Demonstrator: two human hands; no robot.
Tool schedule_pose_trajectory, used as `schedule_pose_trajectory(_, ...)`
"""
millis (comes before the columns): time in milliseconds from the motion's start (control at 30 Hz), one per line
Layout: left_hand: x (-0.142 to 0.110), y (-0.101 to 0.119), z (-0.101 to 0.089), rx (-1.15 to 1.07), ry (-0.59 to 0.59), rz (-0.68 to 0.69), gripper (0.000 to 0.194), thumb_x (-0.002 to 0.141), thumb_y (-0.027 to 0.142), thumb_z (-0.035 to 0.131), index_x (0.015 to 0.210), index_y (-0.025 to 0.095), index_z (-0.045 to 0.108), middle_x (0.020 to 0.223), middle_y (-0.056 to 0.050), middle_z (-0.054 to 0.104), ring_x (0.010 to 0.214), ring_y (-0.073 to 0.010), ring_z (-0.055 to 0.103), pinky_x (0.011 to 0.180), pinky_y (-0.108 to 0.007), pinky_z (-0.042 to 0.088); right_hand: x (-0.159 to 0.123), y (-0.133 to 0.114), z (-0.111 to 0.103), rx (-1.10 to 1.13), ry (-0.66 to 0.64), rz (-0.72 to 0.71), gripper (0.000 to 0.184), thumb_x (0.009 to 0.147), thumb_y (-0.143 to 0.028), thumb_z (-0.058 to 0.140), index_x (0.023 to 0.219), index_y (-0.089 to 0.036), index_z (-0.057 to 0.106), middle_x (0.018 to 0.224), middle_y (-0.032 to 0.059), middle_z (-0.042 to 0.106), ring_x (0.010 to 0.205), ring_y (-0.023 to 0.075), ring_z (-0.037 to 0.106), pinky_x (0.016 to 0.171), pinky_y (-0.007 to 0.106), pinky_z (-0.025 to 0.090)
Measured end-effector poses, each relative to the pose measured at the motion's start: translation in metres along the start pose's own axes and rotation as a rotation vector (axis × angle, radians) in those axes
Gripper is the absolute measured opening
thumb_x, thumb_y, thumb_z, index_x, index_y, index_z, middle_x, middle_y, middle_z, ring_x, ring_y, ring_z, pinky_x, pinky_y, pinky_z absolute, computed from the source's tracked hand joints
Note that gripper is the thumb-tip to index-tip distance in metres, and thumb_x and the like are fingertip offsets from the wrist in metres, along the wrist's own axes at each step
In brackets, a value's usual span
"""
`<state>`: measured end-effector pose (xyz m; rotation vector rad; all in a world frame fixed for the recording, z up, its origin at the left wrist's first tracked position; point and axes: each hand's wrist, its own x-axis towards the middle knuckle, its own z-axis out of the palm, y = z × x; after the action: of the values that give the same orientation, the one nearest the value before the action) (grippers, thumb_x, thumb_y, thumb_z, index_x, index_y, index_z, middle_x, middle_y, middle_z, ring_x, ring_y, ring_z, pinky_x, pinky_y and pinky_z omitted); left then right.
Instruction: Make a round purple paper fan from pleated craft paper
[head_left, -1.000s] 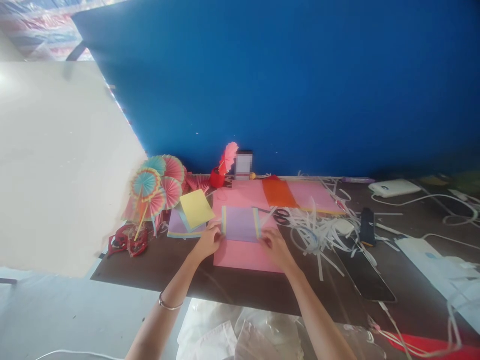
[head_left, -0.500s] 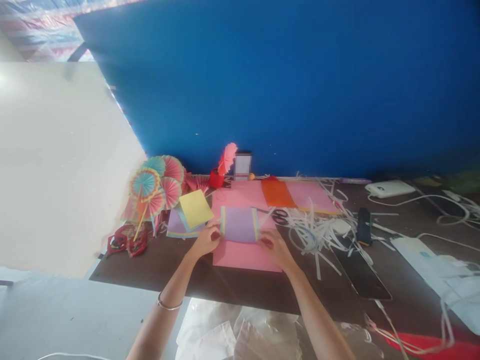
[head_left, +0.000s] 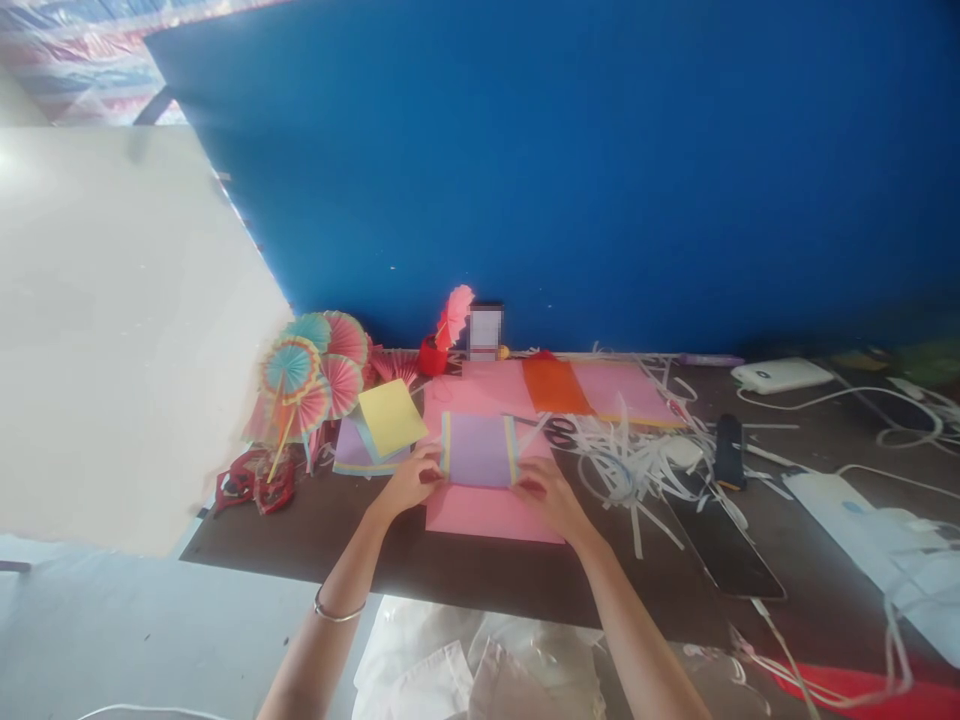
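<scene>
A purple sheet of paper with yellow and pale blue bands along its left and right sides lies over a larger pink sheet. My left hand pinches its near left corner between thumb and fingers. At the near right corner, my right hand has the paper's edge in a similar pinch. Just left of the paper, a yellow square sheet overlaps a blue one and a purple one. Scissors lie behind my right hand, their blades partly hidden.
Folded paper fans stand at the left of the dark table. White paper strips heap up on the right, near a phone, a power bank and cables. An orange sheet lies behind; a blue wall rises beyond.
Almost nothing differs. The near edge of the purple paper looks slightly flatter and lower, and my fingers have shifted a little at its corners.
</scene>
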<state>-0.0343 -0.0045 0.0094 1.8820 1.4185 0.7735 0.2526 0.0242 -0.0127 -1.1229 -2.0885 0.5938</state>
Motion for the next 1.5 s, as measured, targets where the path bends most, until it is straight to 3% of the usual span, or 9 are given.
schedule_pose_trajectory(400, 0.000, -0.001, 0.004, 0.001, 0.060, 0.034, 0.009, 0.075, 0.016, 0.052, 0.070, 0.018, 0.060, 0.123, -0.010, 0.054, 0.117, -0.0242, 0.048, 0.099, -0.044, 0.039, 0.002, -0.002, 0.002, 0.070, -0.015, 0.073, 0.016, 0.082, -0.033, 0.052, 0.072, -0.023, 0.056, 0.101, 0.0075, 0.058, 0.100, 0.0231, 0.051, 0.077, 0.036, 0.051)
schedule_pose_trajectory(1000, 0.006, 0.006, 0.005, 0.024, 0.117, -0.015, 0.012, 0.069, 0.014, 0.052, 0.059, 0.019, 0.053, 0.116, -0.009, 0.058, 0.111, -0.0248, 0.052, 0.097, -0.044, 0.040, 0.005, -0.005, 0.006, -0.070, 0.008, 0.058, 0.019, 0.081, -0.029, 0.049, 0.064, -0.022, 0.045, 0.099, 0.0074, 0.056, 0.098, 0.0248, 0.049, 0.083, 0.041, 0.045)
schedule_pose_trajectory(1500, 0.009, 0.016, 0.000, 0.038, 0.037, -0.115, 0.015, 0.066, 0.008, 0.050, 0.055, 0.018, 0.048, 0.118, -0.009, 0.056, 0.111, -0.0238, 0.051, 0.096, -0.039, 0.040, 0.007, -0.004, 0.008, -0.086, 0.027, 0.035, 0.020, 0.081, -0.029, 0.049, 0.063, -0.021, 0.046, 0.097, 0.0084, 0.057, 0.098, 0.0245, 0.050, 0.088, 0.041, 0.041)
